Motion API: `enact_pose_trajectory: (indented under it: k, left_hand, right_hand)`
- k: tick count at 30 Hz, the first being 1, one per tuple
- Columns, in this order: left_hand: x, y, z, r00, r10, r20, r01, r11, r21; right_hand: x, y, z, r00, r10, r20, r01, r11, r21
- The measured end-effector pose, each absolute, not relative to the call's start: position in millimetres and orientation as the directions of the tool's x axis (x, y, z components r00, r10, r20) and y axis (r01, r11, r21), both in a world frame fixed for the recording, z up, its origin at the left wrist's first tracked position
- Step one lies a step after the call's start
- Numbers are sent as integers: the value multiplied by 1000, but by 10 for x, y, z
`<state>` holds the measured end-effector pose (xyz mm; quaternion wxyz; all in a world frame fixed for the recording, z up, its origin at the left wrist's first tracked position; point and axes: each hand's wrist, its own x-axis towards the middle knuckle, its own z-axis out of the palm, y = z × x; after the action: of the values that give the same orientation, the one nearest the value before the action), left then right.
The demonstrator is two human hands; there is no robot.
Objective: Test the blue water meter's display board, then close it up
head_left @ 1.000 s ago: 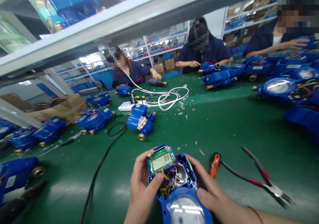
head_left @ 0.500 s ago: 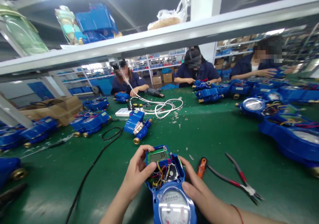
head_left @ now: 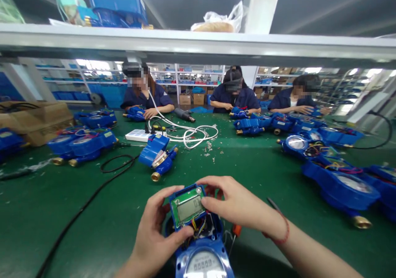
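In front of me is a blue water meter (head_left: 202, 262) with a round counter dial and an uncovered wiring compartment. A display module (head_left: 186, 208), a green circuit board with an LCD in a blue frame, sits tilted over that compartment. My left hand (head_left: 156, 224) grips the module along its left side, thumb at the lower edge near the coloured wires (head_left: 199, 224). The fingers of my right hand (head_left: 235, 199) close on its upper right corner, thumb by the screen. Behind the right wrist, an orange-handled screwdriver (head_left: 236, 230) and a dark pliers grip (head_left: 274, 205) are partly hidden.
Another blue meter (head_left: 157, 156) lies ahead, by a white power strip (head_left: 139, 135) and coiled white cable. A black cable (head_left: 89, 201) crosses the left. More meters (head_left: 340, 179) crowd the right. Three co-workers sit opposite, below an overhead shelf (head_left: 192, 43).
My right hand has moved from the meter's right side up to the display module's corner. The module now stands higher and more tilted. The head view has levelled and shifted.
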<state>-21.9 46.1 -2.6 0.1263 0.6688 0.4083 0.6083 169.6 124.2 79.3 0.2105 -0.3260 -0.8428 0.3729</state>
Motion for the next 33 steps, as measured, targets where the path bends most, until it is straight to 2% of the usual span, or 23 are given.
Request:
enact_pose_trajectory:
  k: [3,6,9,14,18,23,25,30,33]
  left_hand:
    - [-292,426,-104,-72,670,739,386,-664,640]
    - [-330,427,-144,-36,675,737,416,-660,626]
    - [-306,432,-137,-39,680,732,429,-651,627]
    - [-289,420,-101,-107,743,661,398,-577,713]
    - [-346,422,-83,-39,785,618,521,-512,683]
    - [-336,402,-99,-117,795,595,558,-443,702]
    - [-326,392,-113,-127,801,586,524,-447,725]
    - [-334,386,-147,-43,894,446,299,-415,860]
    - [-318,376,-134,-64,895,441,291,-406,866]
  right_hand:
    - [1592,1286,779,-771,614,172,320,606,-728]
    - [1552,1281,647,-774,585,242,252,634,-731]
    - [1532,1239,568,-735,630,251,271,612,-743]
    - [1523,1197,548,-673,660,335,214,607,-765]
    - [1553,1205,546,-656,684,318,170,545,-821]
    - [1608,1165,599,-628,725,281,181,488,-854]
    - [1627,1141,613,-616,741,267,188,467,-864]
    - [1678,1093,594,-618,755,217,145,382,-913]
    - [1722,1079,564,-650,729,216,116,376,-919]
